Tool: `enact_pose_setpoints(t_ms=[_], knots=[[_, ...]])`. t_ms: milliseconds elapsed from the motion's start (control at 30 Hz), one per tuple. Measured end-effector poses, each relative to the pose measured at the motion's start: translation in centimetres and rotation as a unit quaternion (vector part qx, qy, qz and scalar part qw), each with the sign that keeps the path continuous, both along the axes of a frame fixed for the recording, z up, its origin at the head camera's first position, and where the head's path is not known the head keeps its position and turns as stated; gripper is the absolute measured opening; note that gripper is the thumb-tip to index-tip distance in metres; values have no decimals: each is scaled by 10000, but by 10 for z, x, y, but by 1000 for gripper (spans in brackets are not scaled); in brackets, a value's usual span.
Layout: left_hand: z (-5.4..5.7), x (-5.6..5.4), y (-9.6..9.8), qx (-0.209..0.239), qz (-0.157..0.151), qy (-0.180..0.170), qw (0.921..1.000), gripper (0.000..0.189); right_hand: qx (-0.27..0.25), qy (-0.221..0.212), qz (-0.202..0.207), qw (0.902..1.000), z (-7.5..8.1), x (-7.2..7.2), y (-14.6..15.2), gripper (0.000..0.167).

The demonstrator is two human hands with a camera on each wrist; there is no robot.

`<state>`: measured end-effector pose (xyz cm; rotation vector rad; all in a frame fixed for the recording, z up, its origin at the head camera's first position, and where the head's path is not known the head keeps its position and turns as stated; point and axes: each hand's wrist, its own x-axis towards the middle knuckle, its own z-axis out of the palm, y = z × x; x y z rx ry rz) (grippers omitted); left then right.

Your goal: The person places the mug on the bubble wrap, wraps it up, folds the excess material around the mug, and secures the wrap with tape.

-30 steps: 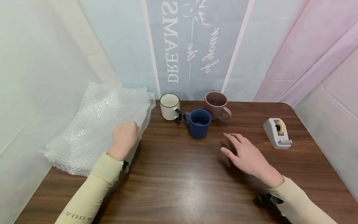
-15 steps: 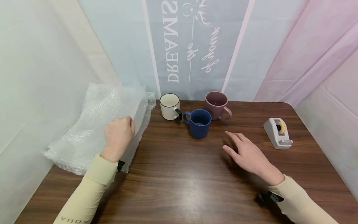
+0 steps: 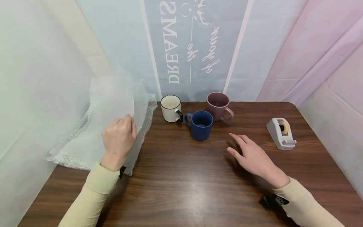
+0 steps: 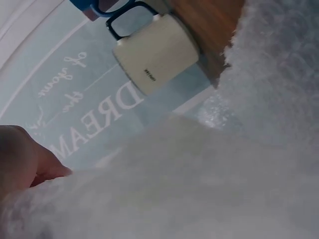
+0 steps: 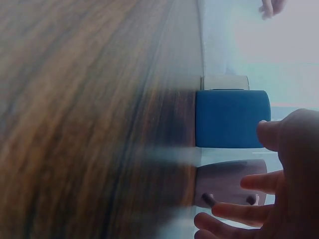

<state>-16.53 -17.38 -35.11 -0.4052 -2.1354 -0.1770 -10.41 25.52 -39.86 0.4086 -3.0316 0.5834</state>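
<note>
My left hand [image 3: 119,137] pinches the edge of a bubble wrap sheet [image 3: 110,94], raised over more bubble wrap [image 3: 141,138] lying on the table's left side. In the left wrist view the raised sheet [image 4: 189,179] fills the lower part, with my thumb and finger at its edge. My right hand [image 3: 253,157] is held over the table with fingers spread and relaxed, touching nothing. Beyond it stand a blue mug [image 3: 201,127], a mauve mug [image 3: 217,107] and a white mug [image 3: 170,110] with a black rim and handle, all upright.
A white tape dispenser [image 3: 280,134] with a yellowish roll stands at the right of the brown wooden table [image 3: 175,183]. A printed cloth [image 3: 195,47] hangs along the back edge, and pale cloth walls close off both sides.
My left hand has moved a little left and lifted the bubble wrap sheet's edge, which now rises off the pile. My right hand has barely moved.
</note>
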Motion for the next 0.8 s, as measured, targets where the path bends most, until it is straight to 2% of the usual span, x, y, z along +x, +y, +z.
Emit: enact_pose_setpoints(t_ms=[133, 300, 433, 500, 600, 800], knots=[[5, 1, 3, 40, -11, 422, 9991, 18, 18, -26, -4, 10000, 1, 0, 0, 64], [10, 4, 1, 139, 67, 723, 9973, 20, 30, -95, -8, 9999, 1, -1, 0, 63], [13, 8, 3, 137, -99, 1154, 9932, 18, 25, -132, -15, 9999, 0, -1, 1, 63], [14, 10, 6, 104, -295, 1450, 9889, 15, 28, -126, -18, 9999, 0, -1, 1, 63], [16, 12, 13, -52, -764, 1743, 9817, 13, 25, -76, -7, 10000, 1, -2, 1, 63], [14, 19, 24, -661, -1873, 1611, 9667, 13, 40, -20, 10, 10000, 3, -3, 1, 62]])
